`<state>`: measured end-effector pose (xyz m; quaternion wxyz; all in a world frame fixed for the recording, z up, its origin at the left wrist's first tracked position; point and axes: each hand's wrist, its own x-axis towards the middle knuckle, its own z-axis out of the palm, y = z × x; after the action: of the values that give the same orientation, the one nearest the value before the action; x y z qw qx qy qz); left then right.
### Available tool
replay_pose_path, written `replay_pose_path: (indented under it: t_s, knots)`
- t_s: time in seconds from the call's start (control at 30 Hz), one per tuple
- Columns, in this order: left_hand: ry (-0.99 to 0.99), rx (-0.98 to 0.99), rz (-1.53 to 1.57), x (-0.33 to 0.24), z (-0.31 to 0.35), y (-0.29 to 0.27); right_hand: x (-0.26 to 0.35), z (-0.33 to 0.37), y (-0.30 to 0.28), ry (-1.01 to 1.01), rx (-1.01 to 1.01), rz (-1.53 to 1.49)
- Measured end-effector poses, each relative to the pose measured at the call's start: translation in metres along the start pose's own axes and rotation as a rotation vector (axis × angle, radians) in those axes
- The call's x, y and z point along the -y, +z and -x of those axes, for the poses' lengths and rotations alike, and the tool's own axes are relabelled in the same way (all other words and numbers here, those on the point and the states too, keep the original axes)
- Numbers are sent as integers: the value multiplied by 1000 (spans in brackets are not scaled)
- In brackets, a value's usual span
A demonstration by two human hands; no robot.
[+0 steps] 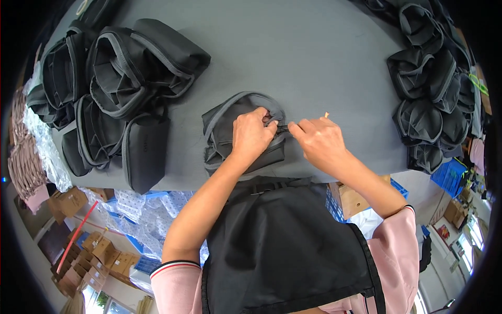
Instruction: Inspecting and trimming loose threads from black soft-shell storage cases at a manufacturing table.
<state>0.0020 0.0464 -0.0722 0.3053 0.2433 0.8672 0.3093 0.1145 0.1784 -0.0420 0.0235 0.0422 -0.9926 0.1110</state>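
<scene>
A black fabric pouch (219, 133) with grey edging lies on the grey table in front of me, its mouth open. My left hand (252, 133) rests over the pouch, its fingers closed on the edging at the right side of the mouth. At that same side, my right hand (319, 140) pinches a short dark strip (283, 127) that reaches to the pouch's edge. What kind of strip it is cannot be made out. A small orange-tan tip (327, 114) sticks up by the knuckles of my right hand; the rest of it is hidden.
Several black pouches (117, 68) are heaped at the left of the grey table (314, 57). More black pouches (418, 120) lie along its right end. Below the front edge stand a blue crate (334, 203) and clear plastic wrapping (138, 209). Cardboard boxes (104, 251) stack at lower left.
</scene>
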Motion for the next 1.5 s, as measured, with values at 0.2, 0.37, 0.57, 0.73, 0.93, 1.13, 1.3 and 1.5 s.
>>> replay_pose_path:
  t_s: [0.2, 0.37, 0.57, 0.73, 0.93, 1.13, 1.3, 1.5]
  knots:
    - [-23, 7, 21, 0, 0, -1, 0, -9, -4, -48, 117, 15]
    - [-26, 17, 45, 1, -1, -1, -1, -17, -7, -73, 156, 44]
    - [-38, 36, 68, 3, 0, -2, -12, -12, -10, 209, 37, -316]
    - [-35, -7, 6, -1, 6, 3, -8, 19, 26, 861, -133, -1163]
    - [-81, 82, -77, -7, 15, -5, -1, -27, 42, 793, 87, -1104]
    - [-97, 244, 70, -2, 20, -11, 12, -28, 42, 856, -83, -1382]
    - [-55, 244, 120, 6, 16, -5, 20, -35, 43, 868, -185, -1233]
    - [-172, 189, 82, -17, 13, -6, 28, -38, 33, 739, -304, -901]
